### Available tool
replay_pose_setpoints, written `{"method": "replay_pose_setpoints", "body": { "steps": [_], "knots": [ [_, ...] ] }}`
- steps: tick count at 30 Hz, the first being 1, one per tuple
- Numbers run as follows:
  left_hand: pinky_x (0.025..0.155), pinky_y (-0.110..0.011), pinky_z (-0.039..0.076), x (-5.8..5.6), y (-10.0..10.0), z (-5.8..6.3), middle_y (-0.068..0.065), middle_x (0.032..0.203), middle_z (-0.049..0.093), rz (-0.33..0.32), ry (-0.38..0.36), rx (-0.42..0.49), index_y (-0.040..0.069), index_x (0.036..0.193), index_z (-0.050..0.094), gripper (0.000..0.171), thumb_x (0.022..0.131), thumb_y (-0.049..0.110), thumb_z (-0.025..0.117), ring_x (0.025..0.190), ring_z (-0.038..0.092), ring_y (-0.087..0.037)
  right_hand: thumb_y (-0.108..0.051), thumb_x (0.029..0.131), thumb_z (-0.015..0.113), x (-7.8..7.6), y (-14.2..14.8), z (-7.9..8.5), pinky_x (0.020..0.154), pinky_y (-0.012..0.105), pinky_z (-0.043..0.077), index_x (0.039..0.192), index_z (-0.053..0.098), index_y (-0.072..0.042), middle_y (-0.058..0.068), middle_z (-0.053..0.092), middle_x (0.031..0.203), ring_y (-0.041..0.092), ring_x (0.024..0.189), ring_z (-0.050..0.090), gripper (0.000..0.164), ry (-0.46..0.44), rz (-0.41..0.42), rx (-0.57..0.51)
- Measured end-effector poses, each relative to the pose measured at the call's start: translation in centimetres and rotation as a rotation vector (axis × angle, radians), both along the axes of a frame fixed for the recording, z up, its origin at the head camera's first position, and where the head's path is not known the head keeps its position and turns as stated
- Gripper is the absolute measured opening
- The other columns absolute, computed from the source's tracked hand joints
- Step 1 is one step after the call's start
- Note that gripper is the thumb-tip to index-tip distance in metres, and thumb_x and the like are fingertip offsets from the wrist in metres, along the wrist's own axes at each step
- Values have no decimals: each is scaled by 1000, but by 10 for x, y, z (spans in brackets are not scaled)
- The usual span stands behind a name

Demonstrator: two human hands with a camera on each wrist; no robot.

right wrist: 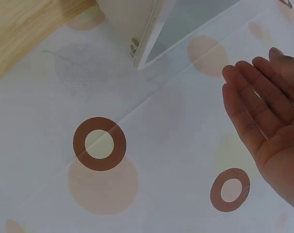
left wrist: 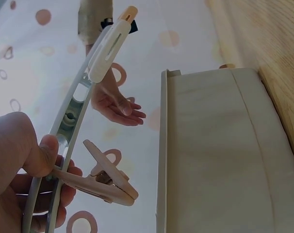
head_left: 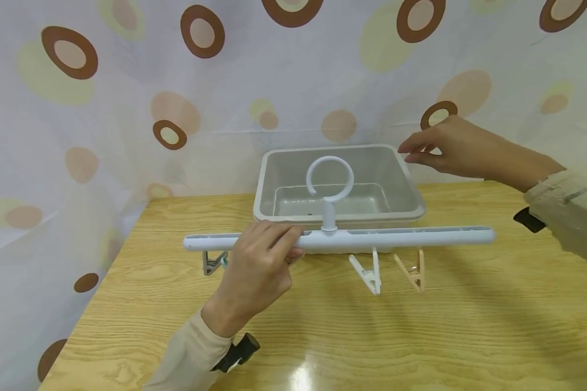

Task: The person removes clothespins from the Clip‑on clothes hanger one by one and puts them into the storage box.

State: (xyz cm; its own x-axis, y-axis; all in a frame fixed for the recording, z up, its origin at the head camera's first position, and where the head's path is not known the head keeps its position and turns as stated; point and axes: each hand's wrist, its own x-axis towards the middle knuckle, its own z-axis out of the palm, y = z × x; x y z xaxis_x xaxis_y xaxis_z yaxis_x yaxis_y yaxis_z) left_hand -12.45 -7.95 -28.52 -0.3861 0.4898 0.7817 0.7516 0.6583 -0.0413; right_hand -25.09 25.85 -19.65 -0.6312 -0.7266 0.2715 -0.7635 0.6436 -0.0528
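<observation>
Hanger is up off the wood table, on the near side of the grey bin and apart from it; long axis runs left-right, close to level. Left end first: dark grey clip hangs under the bar, teal clip right beside it, mostly hidden by fingers. Left hand comes next, gripping the bar left of center. Hook rises mid-bar, points up, gap facing left and down; bin sits behind it. Further right, white clip and then peach clip hang below the bar, V tips down. Far right: right hand, fingers loosely extended, near bin's far right corner, apart from it in right wrist view. Patterned cloth backs everything.
</observation>
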Motion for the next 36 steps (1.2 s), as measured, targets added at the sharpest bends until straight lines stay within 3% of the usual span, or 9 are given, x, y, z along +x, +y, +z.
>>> {"method": "replay_pose_setpoints", "body": {
  "steps": [8, 12, 16, 19, 25, 29, 33, 36],
  "knots": [
    [68, -34, 50, 0, 0, 1, -9, 90, 69, 8, 5, 6, -1, 95, 69, 11, 87, 5, 64, 81, 63, -24, 0, 78, 77, 16, 10, -1, 59, 29, 53, 100, 74, -9, -2, 72, 87, 14, 67, 68, 25, 121, 19, -42],
    [68, -35, 50, 1, -1, 1, -9, 91, 69, 5, 1, 8, -1, 96, 69, 12, 87, 4, 64, 82, 64, -25, 2, 75, 77, 29, 15, 1, 57, 17, 43, 99, 74, -10, 0, 73, 88, 7, 64, 62, 27, 189, 17, -72],
    [68, -35, 50, 1, -2, 2, -10, 92, 69, 5, -5, 7, -2, 98, 70, 13, 88, 5, 64, 82, 64, -24, -3, 80, 75, 40, 21, 3, 56, 13, 37, 98, 75, -9, 3, 74, 88, 2, 61, 57, 19, 238, 54, -122],
    [68, -34, 50, 1, -3, 2, -10, 92, 69, 8, -7, 8, -2, 99, 70, 14, 88, 5, 64, 82, 64, -24, -7, 84, 73, 49, 26, 4, 55, 13, 37, 99, 75, -9, 2, 74, 85, 0, 59, 55, 15, 249, 50, -136],
    [68, -35, 50, 1, -3, 2, -10, 93, 69, 9, -9, 8, -2, 100, 70, 15, 87, 5, 65, 83, 64, -24, 1, 77, 77, 66, 35, -3, 52, 12, 39, 101, 75, -13, -2, 73, 84, -4, 58, 53, 28, 207, -34, -148],
    [69, -35, 50, 2, -4, 2, -10, 94, 69, 9, -12, 4, -2, 100, 70, 15, 86, 4, 67, 84, 64, -25, -4, 80, 76, 74, 43, -10, 50, 12, 38, 100, 75, -11, 0, 73, 83, -3, 57, 54, 22, 197, -62, -147],
    [70, -35, 51, 2, -5, 2, -10, 94, 69, 11, -16, 4, -2, 100, 70, 16, 86, 3, 67, 84, 64, -25, -6, 78, 78, 79, 50, -19, 54, 12, 40, 99, 75, -9, 1, 74, 82, 0, 64, 61, 21, 222, -80, -155],
    [69, -35, 51, 2, -5, 3, -10, 94, 69, 11, -17, 5, -2, 100, 70, 16, 86, 4, 68, 83, 64, -25, -6, 77, 78, 82, 53, -24, 56, 10, 42, 99, 75, -10, -1, 74, 81, -8, 72, 61, 22, 224, -94, -184]
  ]
}}
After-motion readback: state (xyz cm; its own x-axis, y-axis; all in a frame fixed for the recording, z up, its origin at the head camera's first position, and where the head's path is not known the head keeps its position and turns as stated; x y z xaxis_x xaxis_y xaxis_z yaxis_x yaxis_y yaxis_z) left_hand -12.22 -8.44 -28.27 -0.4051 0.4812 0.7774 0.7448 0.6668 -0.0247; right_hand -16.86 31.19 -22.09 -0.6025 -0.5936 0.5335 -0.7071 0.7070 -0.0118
